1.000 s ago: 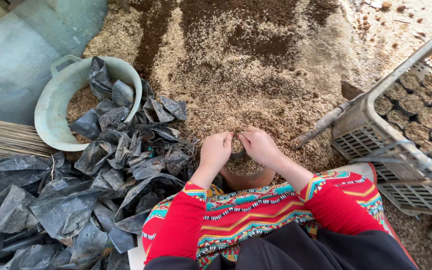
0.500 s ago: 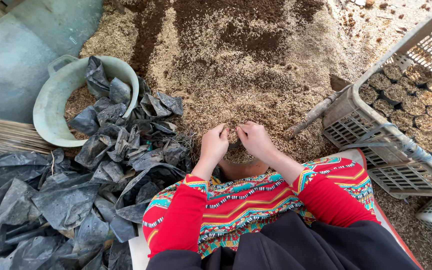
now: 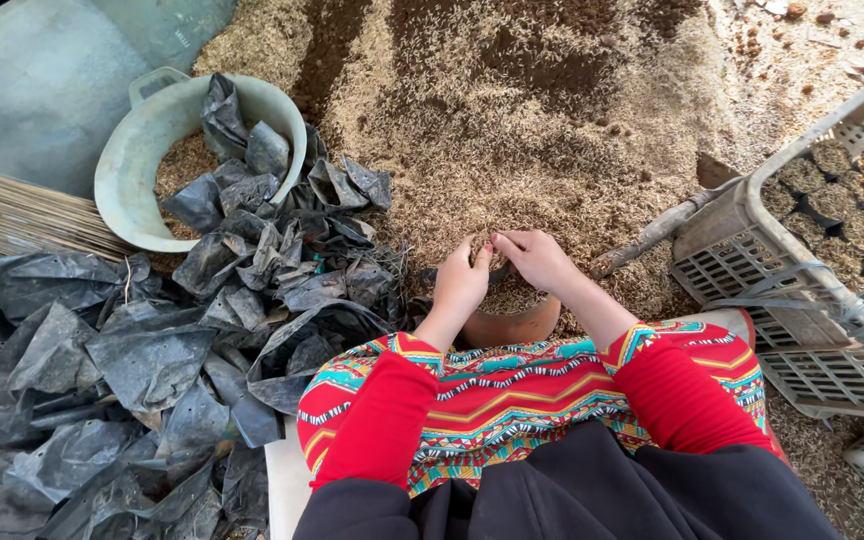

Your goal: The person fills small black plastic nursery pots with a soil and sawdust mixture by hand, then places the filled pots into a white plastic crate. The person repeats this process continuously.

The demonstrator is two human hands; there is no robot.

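Head view: the small container (image 3: 512, 318) held between the hands is mostly hidden. Only its lower brown curved wall shows below the wrists, and its top is heaped with pale husk mix; whether it is a pot or a filled bag cannot be determined. It sits directly in front of the person's knees, at the near edge of the husk-and-soil heap (image 3: 512, 130).

The left hand (image 3: 462, 282) is cupped against the left side of the container's top, fingers curled onto the fill. The right hand (image 3: 537, 260) lies over the top from the right, fingers bent and pressed onto the fill. Both hands touch the fill and the rim area; the rim itself is covered, so the exact grip on it cannot be determined.

The container's fill matches the heap: light tan husks mixed with darker crumbs.

A dark object (image 3: 497, 268) between the fingertips is too small to identify.

To the left lies a pile of crumpled black plastic nursery bags (image 3: 152, 350), spilling from a pale green basin (image 3: 132, 170) that is partly covered by them. On the right, a grey plastic crate (image 3: 752, 270) is cut off by the frame edge; it holds filled black bags. A stick-like handle (image 3: 652, 232) rests against the crate's corner, its far end buried in husks
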